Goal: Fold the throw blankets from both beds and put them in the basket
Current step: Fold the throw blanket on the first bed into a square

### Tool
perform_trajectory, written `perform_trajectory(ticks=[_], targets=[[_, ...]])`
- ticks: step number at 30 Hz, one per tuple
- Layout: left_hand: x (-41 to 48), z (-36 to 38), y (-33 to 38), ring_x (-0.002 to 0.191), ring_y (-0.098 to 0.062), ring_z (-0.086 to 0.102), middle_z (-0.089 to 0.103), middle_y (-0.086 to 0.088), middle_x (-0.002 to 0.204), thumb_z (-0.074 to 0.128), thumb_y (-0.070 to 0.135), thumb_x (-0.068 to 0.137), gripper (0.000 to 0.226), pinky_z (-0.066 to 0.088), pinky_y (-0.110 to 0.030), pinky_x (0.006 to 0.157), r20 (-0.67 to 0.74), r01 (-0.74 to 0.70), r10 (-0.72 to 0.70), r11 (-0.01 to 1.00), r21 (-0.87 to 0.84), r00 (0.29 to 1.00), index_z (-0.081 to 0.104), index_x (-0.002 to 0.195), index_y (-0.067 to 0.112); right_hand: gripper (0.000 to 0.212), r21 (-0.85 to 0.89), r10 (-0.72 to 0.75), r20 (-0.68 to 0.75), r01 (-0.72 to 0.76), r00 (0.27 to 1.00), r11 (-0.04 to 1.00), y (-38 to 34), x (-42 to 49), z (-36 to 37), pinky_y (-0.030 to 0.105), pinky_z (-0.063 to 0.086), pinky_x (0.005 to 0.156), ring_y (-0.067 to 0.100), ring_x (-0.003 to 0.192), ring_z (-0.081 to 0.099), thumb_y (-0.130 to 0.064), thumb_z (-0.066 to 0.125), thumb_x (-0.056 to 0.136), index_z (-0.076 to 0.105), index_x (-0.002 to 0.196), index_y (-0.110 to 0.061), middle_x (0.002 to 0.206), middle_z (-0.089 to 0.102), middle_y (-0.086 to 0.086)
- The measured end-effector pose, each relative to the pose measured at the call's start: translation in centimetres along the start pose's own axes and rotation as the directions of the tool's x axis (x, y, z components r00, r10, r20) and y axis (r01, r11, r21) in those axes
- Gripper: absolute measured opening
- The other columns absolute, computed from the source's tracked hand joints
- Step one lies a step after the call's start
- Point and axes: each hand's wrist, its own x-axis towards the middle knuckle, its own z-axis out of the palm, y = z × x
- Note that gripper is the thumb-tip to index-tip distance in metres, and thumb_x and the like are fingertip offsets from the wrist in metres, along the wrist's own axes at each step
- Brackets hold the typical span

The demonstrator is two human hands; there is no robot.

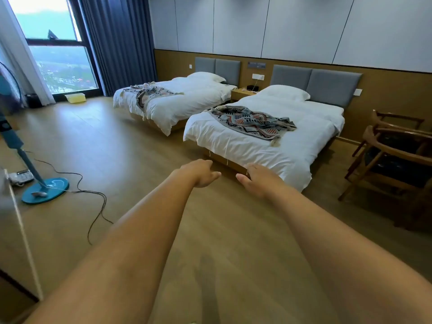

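Note:
Two white beds stand side by side. A patterned grey throw blanket [254, 122] lies crumpled on the near bed [268, 150]. A second patterned throw blanket [149, 93] lies rumpled on the far bed [187, 101], partly hanging over its left side. A pale yellow basket [75, 98] sits on the floor by the window. Both my arms stretch forward over the floor. My left hand [202, 173] and my right hand [256, 181] hang relaxed and empty, short of the near bed's foot.
A blue standing fan [44, 188] with a trailing black cord [98, 202] stands on the left floor. Wooden chairs [392, 160] sit at the right of the near bed. A nightstand [243, 92] is between the beds. A dark bin [32, 100] is near the curtain.

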Motion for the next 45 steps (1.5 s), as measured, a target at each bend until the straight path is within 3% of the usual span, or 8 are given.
perform_trajectory(ticks=[3,8,18,25,30,45], targets=[[4.5,-0.6,-2.0,0.141,-0.026,0.024,0.023,-0.009,0.155,0.039,0.051,0.094,0.069,0.025,-0.044,0.113,0.012,0.003,-0.003,1.0,-0.005,1.0,0.019,0.148,0.013,0.06,0.019,0.011,-0.022,-0.011,1.0,1.0,-0.2,5.1,0.6,0.04,0.036,0.103,0.028,0.128,0.041,-0.05,0.032,0.096,0.039,0.137,-0.007,0.14,0.044,0.013],[13.1,-3.8,-5.9,0.142,-0.026,0.022,0.021,-0.009,0.155,0.038,0.051,0.094,0.069,0.024,-0.044,0.114,0.049,-0.006,0.004,1.0,0.022,0.999,0.018,0.148,0.013,0.065,0.003,0.018,0.017,-0.018,1.0,1.0,-1.9,14.9,0.4,0.039,0.026,0.113,0.026,0.14,0.028,-0.05,0.03,0.097,0.027,0.145,-0.007,0.152,0.03,0.012],[26.5,-8.2,-12.7,0.139,-0.028,0.027,0.025,-0.008,0.153,0.039,0.051,0.094,0.065,0.028,-0.046,0.111,0.062,-0.007,-0.001,0.992,0.126,0.998,0.023,0.147,0.016,0.06,-0.015,0.071,0.048,-0.071,0.996,0.997,-2.9,29.8,0.1,0.039,0.028,0.111,0.027,0.137,0.031,-0.046,0.032,0.098,0.032,0.141,-0.005,0.149,0.035,0.013],[35.7,-8.2,-14.7,0.137,-0.027,0.032,0.033,-0.008,0.15,0.04,0.051,0.094,0.062,0.03,-0.043,0.108,0.088,-0.028,0.015,0.989,0.142,0.996,0.03,0.143,0.015,0.062,-0.027,0.056,0.069,-0.054,0.996,0.998,-2.7,39.4,1.8,0.038,0.026,0.112,0.026,0.138,0.03,-0.048,0.032,0.097,0.03,0.143,-0.007,0.15,0.033,0.012],[44.7,-9.2,-15.5,0.134,-0.028,0.036,0.037,-0.009,0.148,0.041,0.048,0.094,0.058,0.032,-0.045,0.108,0.09,-0.067,0.052,0.982,0.176,0.995,0.032,0.142,0.017,0.062,0.098,0.095,0.063,-0.101,0.993,0.99,-1.1,48.1,1.5,0.039,0.024,0.112,0.026,0.14,0.027,-0.046,0.031,0.097,0.026,0.145,-0.007,0.153,0.028,0.012],[68.0,-15.1,-20.7,0.138,-0.028,0.03,0.03,-0.009,0.152,0.04,0.049,0.095,0.063,0.027,-0.042,0.109,0.023,-0.021,0.017,0.986,0.168,1.0,0.026,0.146,0.016,0.058,0.085,0.083,0.096,-0.091,0.992,0.992,1.6,73.4,-0.8,0.039,0.027,0.11,0.027,0.138,0.03,-0.043,0.032,0.098,0.027,0.144,-0.008,0.151,0.031,0.013]])
